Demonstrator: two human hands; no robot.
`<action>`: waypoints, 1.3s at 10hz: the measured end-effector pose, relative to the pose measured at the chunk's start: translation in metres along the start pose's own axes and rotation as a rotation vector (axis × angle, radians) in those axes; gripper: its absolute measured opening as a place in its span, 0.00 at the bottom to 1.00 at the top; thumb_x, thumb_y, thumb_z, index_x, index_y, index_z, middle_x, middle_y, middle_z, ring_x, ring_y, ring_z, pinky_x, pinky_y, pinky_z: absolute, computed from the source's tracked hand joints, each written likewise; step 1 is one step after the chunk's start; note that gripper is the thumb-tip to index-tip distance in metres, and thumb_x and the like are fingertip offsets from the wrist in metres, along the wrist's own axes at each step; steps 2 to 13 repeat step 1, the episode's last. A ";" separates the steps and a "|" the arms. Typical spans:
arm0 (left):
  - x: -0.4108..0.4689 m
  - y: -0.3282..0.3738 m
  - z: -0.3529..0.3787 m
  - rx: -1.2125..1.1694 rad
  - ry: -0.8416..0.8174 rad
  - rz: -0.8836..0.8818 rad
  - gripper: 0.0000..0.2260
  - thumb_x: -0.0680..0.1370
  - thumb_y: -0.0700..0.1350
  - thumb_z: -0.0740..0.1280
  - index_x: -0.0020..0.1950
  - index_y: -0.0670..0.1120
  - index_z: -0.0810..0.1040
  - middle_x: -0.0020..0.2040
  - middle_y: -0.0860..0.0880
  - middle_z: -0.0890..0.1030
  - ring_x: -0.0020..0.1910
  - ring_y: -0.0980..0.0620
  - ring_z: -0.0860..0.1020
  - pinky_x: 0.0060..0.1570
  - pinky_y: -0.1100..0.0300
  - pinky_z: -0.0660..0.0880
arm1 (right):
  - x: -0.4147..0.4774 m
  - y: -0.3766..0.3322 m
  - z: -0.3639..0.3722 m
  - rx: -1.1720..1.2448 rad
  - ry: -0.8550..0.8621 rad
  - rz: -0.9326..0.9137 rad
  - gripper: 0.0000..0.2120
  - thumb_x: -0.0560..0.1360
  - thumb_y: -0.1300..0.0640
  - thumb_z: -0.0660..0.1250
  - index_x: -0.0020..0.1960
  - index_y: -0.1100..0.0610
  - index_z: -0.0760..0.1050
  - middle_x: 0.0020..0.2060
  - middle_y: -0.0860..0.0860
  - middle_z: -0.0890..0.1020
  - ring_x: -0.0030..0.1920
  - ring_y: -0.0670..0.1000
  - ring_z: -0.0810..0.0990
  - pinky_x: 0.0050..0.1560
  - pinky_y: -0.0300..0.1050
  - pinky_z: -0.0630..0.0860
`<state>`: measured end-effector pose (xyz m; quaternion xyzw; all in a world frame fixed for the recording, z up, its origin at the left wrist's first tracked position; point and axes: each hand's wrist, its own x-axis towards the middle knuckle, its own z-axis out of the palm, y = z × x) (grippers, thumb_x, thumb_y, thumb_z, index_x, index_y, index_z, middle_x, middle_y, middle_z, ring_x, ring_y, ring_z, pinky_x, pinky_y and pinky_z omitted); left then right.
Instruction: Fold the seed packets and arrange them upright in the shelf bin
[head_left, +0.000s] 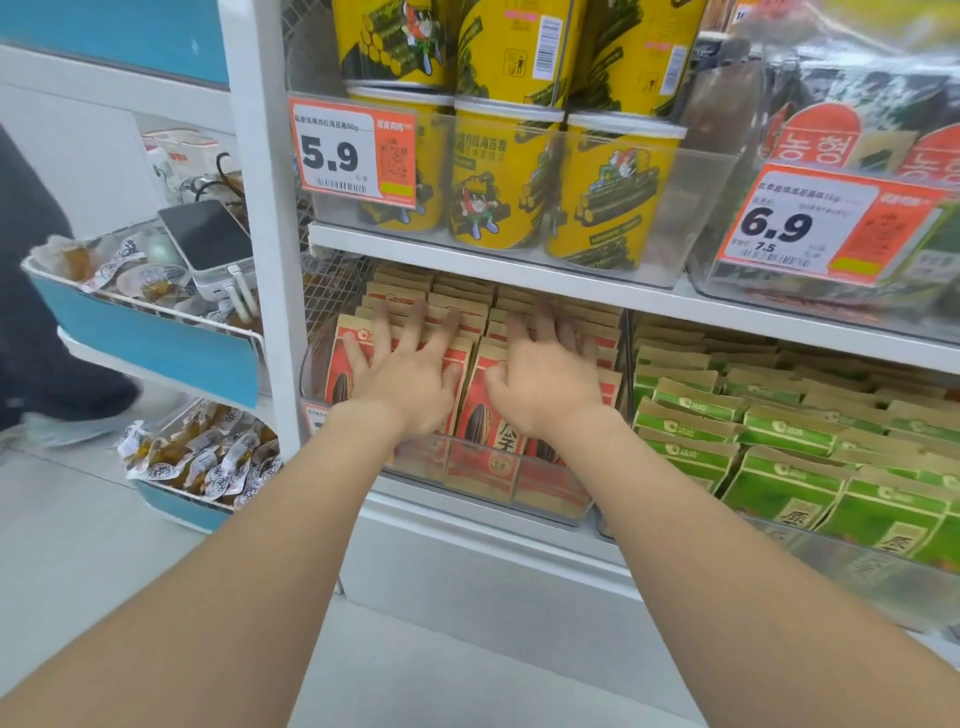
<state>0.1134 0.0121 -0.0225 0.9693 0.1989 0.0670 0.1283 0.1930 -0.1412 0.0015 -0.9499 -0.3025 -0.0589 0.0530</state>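
Observation:
Several red and brown seed packets (480, 415) stand upright in rows inside a clear shelf bin (540, 501) on the lower shelf. My left hand (405, 374) lies spread on the tops of the left rows, fingers straight and pressing on the folded brown edges. My right hand (545, 376) rests beside it on the right rows, fingers spread over the packet tops, thumb bent near the front packet. Neither hand holds a packet.
Green seed packets (779, 457) fill the bin to the right. Yellow snack tubs (504, 176) and price tags sit on the shelf above, close over my fingers. Left of the white upright, wire baskets (135, 306) hold wrapped snacks and a device. A person's leg passes at far left.

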 end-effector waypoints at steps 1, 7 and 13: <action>-0.010 0.010 -0.005 0.000 0.125 0.037 0.28 0.88 0.52 0.57 0.87 0.59 0.53 0.88 0.47 0.49 0.86 0.34 0.38 0.80 0.27 0.41 | -0.015 -0.009 -0.013 -0.130 0.129 -0.092 0.28 0.80 0.48 0.62 0.77 0.59 0.67 0.74 0.61 0.72 0.75 0.64 0.69 0.77 0.63 0.64; -0.010 0.010 -0.005 0.000 0.125 0.037 0.28 0.88 0.52 0.57 0.87 0.59 0.53 0.88 0.47 0.49 0.86 0.34 0.38 0.80 0.27 0.41 | -0.015 -0.009 -0.013 -0.130 0.129 -0.092 0.28 0.80 0.48 0.62 0.77 0.59 0.67 0.74 0.61 0.72 0.75 0.64 0.69 0.77 0.63 0.64; -0.010 0.010 -0.005 0.000 0.125 0.037 0.28 0.88 0.52 0.57 0.87 0.59 0.53 0.88 0.47 0.49 0.86 0.34 0.38 0.80 0.27 0.41 | -0.015 -0.009 -0.013 -0.130 0.129 -0.092 0.28 0.80 0.48 0.62 0.77 0.59 0.67 0.74 0.61 0.72 0.75 0.64 0.69 0.77 0.63 0.64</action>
